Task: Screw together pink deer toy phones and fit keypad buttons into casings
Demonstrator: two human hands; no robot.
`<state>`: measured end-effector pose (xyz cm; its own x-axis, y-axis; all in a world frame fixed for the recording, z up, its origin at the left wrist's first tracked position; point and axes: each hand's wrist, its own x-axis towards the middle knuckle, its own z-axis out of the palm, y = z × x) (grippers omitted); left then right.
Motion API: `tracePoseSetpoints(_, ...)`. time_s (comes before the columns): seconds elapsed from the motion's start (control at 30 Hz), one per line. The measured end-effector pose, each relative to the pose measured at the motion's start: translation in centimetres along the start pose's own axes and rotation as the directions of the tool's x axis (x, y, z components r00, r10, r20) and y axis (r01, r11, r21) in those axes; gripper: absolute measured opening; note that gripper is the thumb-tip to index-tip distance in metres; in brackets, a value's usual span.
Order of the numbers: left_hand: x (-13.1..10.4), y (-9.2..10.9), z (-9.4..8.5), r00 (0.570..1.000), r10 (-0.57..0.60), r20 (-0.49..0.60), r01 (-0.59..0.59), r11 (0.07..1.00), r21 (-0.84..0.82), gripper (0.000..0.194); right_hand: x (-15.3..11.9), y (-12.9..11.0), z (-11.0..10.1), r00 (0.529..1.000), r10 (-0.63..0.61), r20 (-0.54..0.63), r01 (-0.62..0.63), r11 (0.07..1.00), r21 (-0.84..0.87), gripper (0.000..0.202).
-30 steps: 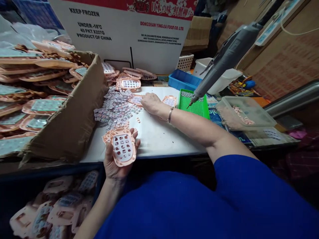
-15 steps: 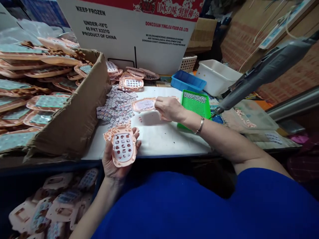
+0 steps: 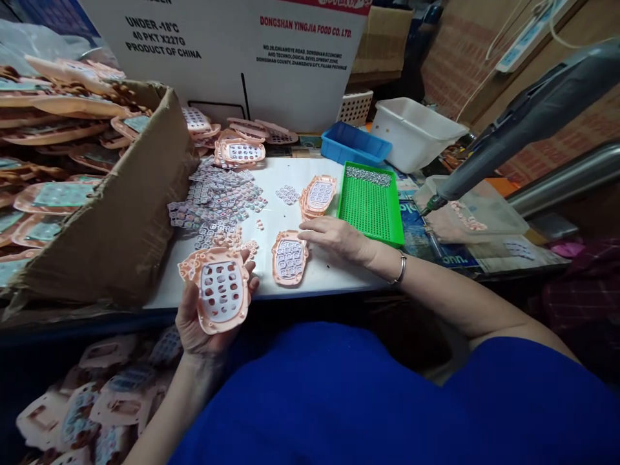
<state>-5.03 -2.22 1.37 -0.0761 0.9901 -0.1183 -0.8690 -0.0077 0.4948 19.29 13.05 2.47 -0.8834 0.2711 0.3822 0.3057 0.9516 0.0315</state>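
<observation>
My left hand [image 3: 206,323] is wrapped round a peach-pink plastic casing [image 3: 223,290] whose white panel has rows of holes. Smaller pink plastic parts [image 3: 194,263] stick out beside it in the same hand. My right hand [image 3: 336,239] hovers low over the white tabletop with fingers stretched out, its fingertips at the upper right edge of another pink casing [image 3: 289,258]. That casing lies flat, with pale button pieces filling its panel. Behind the right hand rests a small stack of similar casings [image 3: 320,194]. Loose pale button pieces [image 3: 220,194] are heaped left of centre.
A green tray [image 3: 371,210] with small metal screws stands right of the stack, with blue [image 3: 356,145] and white bins [image 3: 416,132] behind. A grey electric screwdriver [image 3: 523,123] hangs at right. Left, a cardboard box [image 3: 140,194] holds piled casings; more fill a bin [image 3: 104,394] below.
My right hand has brought a button-filled casing nearer, laid it on the tabletop and loosened its fingers. My left hand still holds its casing. The view has shifted slightly.
</observation>
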Motion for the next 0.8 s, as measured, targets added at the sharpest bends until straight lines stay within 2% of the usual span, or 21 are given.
tracePoseSetpoints(0.1, 0.0, -0.1, 0.1, 1.0, -0.004, -0.015, 0.004, 1.0, 0.02, 0.081, 0.7, -1.6, 0.2, 0.994, 0.111, 0.022, -0.112, 0.992, 0.059, 0.036)
tracePoseSetpoints(0.27, 0.1, -0.5, 0.0, 0.999, -0.018, -0.051, 0.02, 0.999, 0.032, 0.086, 2.1, -4.4, 0.9, 0.969, 0.181, 0.167, -0.199, 0.975, 0.098, 0.056)
tracePoseSetpoints(0.33, 0.2, -0.6, -0.1, 0.998, -0.023, -0.061, 0.024, 0.999, 0.025, 0.089, 2.4, -4.7, 0.9, 0.96, 0.202, 0.191, -0.232, 0.961, 0.15, 0.053)
tracePoseSetpoints(0.4, 0.2, -0.5, -0.1, 0.997, -0.019, -0.07, 0.021, 0.999, 0.026, 0.087, 2.7, -4.6, 0.5, 0.954, 0.245, 0.173, -0.286, 0.917, 0.279, 0.039)
tracePoseSetpoints(0.47, 0.3, -0.4, -0.1, 0.998, -0.012, -0.068, 0.014, 0.999, 0.032, 0.079, 3.2, -4.3, -0.2, 0.937, 0.324, 0.131, -0.347, 0.811, 0.471, 0.025)
tracePoseSetpoints(0.57, 0.6, -0.3, 0.1, 0.999, -0.023, -0.038, 0.024, 0.999, 0.027, 0.069, 4.5, -4.3, -1.4, 0.882, 0.456, 0.116, -0.369, 0.518, 0.771, 0.018)
tracePoseSetpoints(0.63, 0.8, -0.6, 0.6, 0.998, -0.041, -0.04, 0.041, 0.999, 0.004, 0.065, 5.8, -4.8, -1.9, 0.878, 0.455, 0.146, -0.313, 0.316, 0.895, 0.018)
tracePoseSetpoints(0.67, 0.9, -0.8, 1.0, 0.998, -0.048, -0.049, 0.048, 0.999, -0.013, 0.064, 6.5, -5.2, -2.0, 0.893, 0.424, 0.153, -0.278, 0.251, 0.927, 0.019)
tracePoseSetpoints(0.7, 0.9, -1.1, 1.4, 0.997, -0.055, -0.059, 0.054, 0.998, -0.032, 0.063, 7.0, -5.5, -2.2, 0.909, 0.392, 0.142, -0.246, 0.23, 0.942, 0.019)
tracePoseSetpoints(0.73, 1.0, -1.4, 1.8, 0.996, -0.062, -0.064, 0.059, 0.997, -0.049, 0.064, 7.4, -5.9, -2.3, 0.92, 0.374, 0.114, -0.219, 0.254, 0.942, 0.018)
tracePoseSetpoints(0.8, 0.9, -1.8, 2.2, 0.995, -0.091, -0.046, 0.088, 0.994, -0.071, 0.069, 7.6, -6.4, -2.5, 0.922, 0.386, 0.025, -0.19, 0.396, 0.898, 0.016)
